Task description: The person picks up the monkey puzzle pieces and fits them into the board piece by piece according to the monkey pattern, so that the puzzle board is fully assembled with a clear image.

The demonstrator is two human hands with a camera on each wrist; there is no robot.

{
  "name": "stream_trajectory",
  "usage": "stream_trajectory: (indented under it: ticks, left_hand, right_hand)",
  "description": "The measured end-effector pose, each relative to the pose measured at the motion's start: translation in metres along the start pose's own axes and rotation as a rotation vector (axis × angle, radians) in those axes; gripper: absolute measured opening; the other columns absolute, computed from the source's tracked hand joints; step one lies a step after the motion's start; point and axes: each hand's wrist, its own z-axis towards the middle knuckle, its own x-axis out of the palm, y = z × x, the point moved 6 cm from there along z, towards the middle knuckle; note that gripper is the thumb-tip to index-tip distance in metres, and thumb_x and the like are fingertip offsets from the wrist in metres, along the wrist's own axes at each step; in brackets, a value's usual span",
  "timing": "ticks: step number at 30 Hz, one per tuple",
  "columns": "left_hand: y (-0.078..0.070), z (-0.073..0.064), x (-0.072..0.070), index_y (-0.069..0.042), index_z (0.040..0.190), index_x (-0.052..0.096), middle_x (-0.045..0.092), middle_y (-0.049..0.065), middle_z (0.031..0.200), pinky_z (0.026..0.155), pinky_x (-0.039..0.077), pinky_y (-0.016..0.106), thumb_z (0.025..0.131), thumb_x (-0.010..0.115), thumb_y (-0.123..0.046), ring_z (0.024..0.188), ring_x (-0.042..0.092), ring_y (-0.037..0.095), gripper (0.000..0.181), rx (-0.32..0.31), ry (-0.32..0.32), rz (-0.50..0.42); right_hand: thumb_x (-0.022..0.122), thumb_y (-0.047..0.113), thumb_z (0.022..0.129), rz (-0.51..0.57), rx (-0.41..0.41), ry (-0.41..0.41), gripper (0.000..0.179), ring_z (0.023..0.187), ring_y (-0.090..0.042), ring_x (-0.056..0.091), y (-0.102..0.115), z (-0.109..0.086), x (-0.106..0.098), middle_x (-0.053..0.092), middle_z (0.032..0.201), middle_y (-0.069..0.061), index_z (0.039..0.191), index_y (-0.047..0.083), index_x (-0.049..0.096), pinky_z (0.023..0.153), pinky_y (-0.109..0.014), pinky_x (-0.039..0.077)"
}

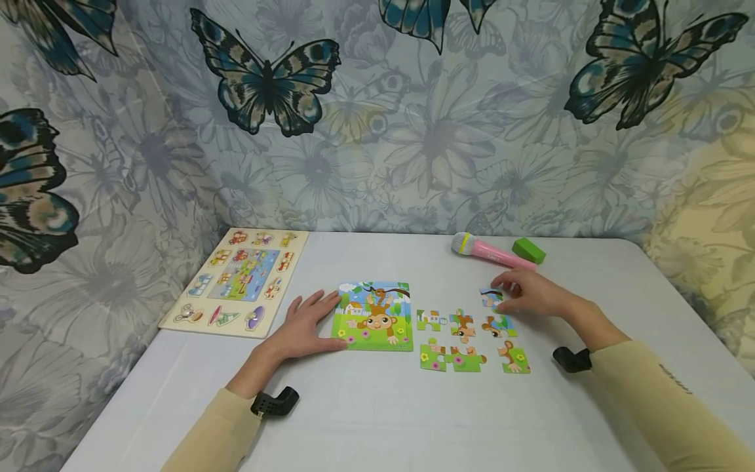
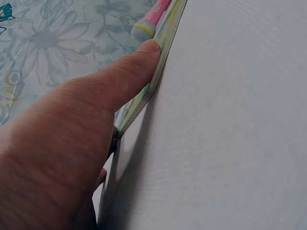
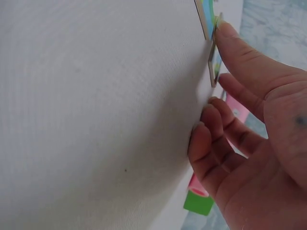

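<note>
Left hand [image 1: 303,331] low on the table [image 1: 354,419], fingers stretched, grip spread wide, thumb at the near left corner of the monkey puzzle board [image 1: 377,322], fingertips against its left edge. Across to the right hand [image 1: 533,295], fingers bent, thumb and index pinching the branch puzzle piece [image 1: 489,296], right of the board! A pink microphone [image 1: 495,253] lies towards the table's far edge. Lettering on the right sleeve [image 1: 660,393]: too blurred to read.

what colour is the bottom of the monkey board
The monkey board is mostly green along its bottom, seen best in the head view.
</note>
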Motion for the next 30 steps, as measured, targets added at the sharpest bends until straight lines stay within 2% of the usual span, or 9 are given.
stream_trajectory:
  ticks: [10,18,25,30]
  left_hand:
    - [-0.0011,-0.0003,-0.0006,-0.007,0.156,0.040,0.037,0.007,0.160,0.115,0.004,0.065,0.081,0.077,-0.058,0.150,0.021,0.036,0.098,0.001,0.000,0.000]
    - [-0.0008,-0.0021,-0.0010,-0.006,0.155,0.040,0.037,0.008,0.160,0.114,0.004,0.066,0.081,0.078,-0.057,0.150,0.021,0.037,0.098,0.002,0.004,-0.005]
    - [0.0013,-0.0007,-0.0017,-0.006,0.155,0.040,0.037,0.008,0.160,0.114,0.004,0.065,0.081,0.078,-0.057,0.150,0.021,0.036,0.098,0.009,-0.004,0.002]
    - [0.0011,-0.0004,0.0001,-0.006,0.155,0.040,0.037,0.008,0.160,0.114,0.004,0.066,0.081,0.077,-0.057,0.150,0.021,0.036,0.098,0.010,0.001,-0.006]
  right_hand:
    - [0.085,0.025,0.083,-0.019,-0.009,-0.003,0.044,0.091,-0.024,0.053,0.0035,0.0011,0.0018,0.060,0.107,-0.011,0.115,0.001,0.068,0.081,-0.042,0.048]
    - [0.085,0.015,0.083,0.077,0.000,-0.018,0.041,0.088,-0.023,0.056,0.0035,0.0024,0.0024,0.062,0.104,-0.011,0.111,-0.004,0.061,0.079,-0.039,0.051]
    - [0.081,0.008,0.086,0.104,0.004,-0.084,0.028,0.087,-0.024,0.058,0.0024,0.0028,-0.0004,0.062,0.102,-0.011,0.104,-0.001,0.062,0.078,-0.036,0.052]
    - [0.076,0.003,0.090,0.102,-0.014,-0.078,0.018,0.089,-0.023,0.059,0.0032,0.0029,-0.0040,0.062,0.098,-0.007,0.102,0.000,0.063,0.080,-0.035,0.053]
